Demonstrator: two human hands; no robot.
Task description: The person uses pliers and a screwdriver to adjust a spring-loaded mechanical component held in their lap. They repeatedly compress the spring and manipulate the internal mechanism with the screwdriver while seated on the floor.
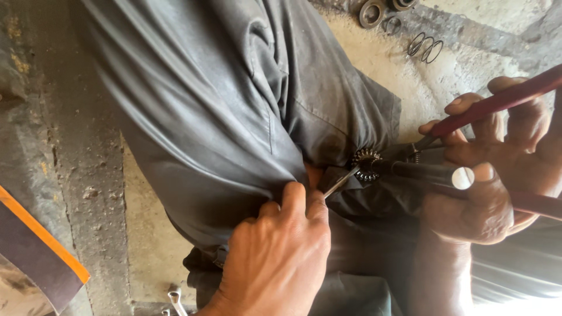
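**Desk:** What is closest to the lens?

**Photographer:** A spanner (pixel 175 299) lies on the concrete floor (pixel 146 234) at the bottom edge. Just above it the person's left hand (pixel 280 253) is closed, thumb and fingers pinching a thin metal blade (pixel 339 182) whose tip points at a small toothed gear (pixel 367 164).

**Desk:** And the other hand?

**Photographer:** The right hand (pixel 468 213) is wrapped tight around a dark steel shaft (pixel 430 172). The gear sits on the shaft's far end, against the folds of grey work trousers (pixel 234 105) that fill the middle of the frame.

**Desk:** Whose fingers are those at the right edge?

**Photographer:** A second person's hand (pixel 509 131) grips red-handled pliers (pixel 497 102). The pliers' nose is just beside the shaft, near the gear. I cannot tell what the nose holds.

**Desk:** Any marked or coloured objects?

**Photographer:** Only a flat dark panel with an orange edge (pixel 44 246), slanting in at lower left.

**Desk:** The setting?

**Photographer:** Rough, stained concrete, sunlit toward the top. Farthest off lie round metal rings (pixel 372 13) and, near them, a few loose wire coils (pixel 426 48).
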